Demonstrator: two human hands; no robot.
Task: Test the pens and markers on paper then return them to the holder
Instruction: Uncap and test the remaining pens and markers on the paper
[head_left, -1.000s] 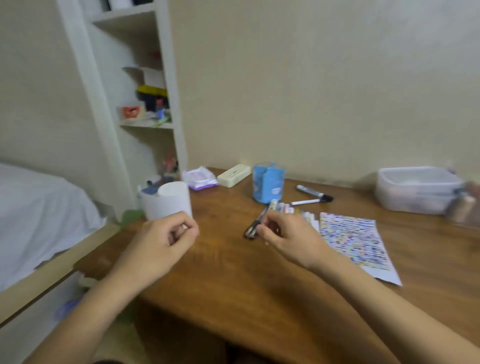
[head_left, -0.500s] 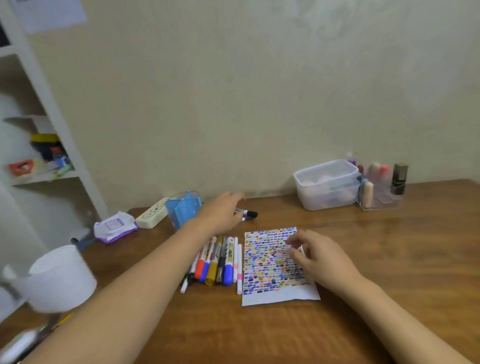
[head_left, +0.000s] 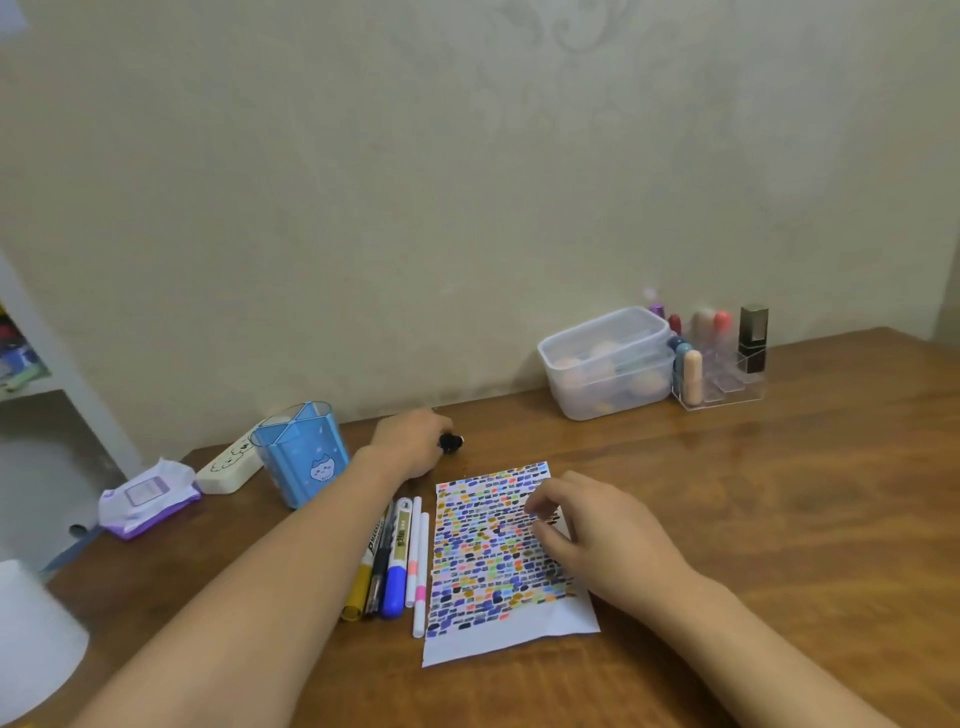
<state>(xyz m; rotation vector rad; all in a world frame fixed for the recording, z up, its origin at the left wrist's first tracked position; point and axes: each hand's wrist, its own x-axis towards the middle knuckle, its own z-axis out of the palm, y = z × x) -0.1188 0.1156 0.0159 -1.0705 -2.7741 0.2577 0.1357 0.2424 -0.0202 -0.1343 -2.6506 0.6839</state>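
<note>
A white paper (head_left: 498, 551) covered in small coloured marks lies on the wooden desk (head_left: 753, 519). Several pens and markers (head_left: 397, 561) lie in a row just left of it, partly under my left forearm. The blue holder (head_left: 304, 452) with a cat picture stands behind them, and nothing shows above its rim. My left hand (head_left: 408, 441) rests beyond the paper, fingers curled over a black-capped marker (head_left: 451, 442) on the desk. My right hand (head_left: 587, 530) lies on the paper's right side with fingers bent, holding nothing.
A clear plastic box (head_left: 608, 364) and an acrylic stand of cosmetics (head_left: 722, 353) sit at the back right by the wall. A white power strip (head_left: 231, 465) and a purple wipes pack (head_left: 148, 499) lie left of the holder. A white cup (head_left: 31, 634) stands at the desk's left edge.
The view swung right from the white cup to the paper. My left hand reached over to the black-capped marker and closed over it; my right hand settled on the paper.
</note>
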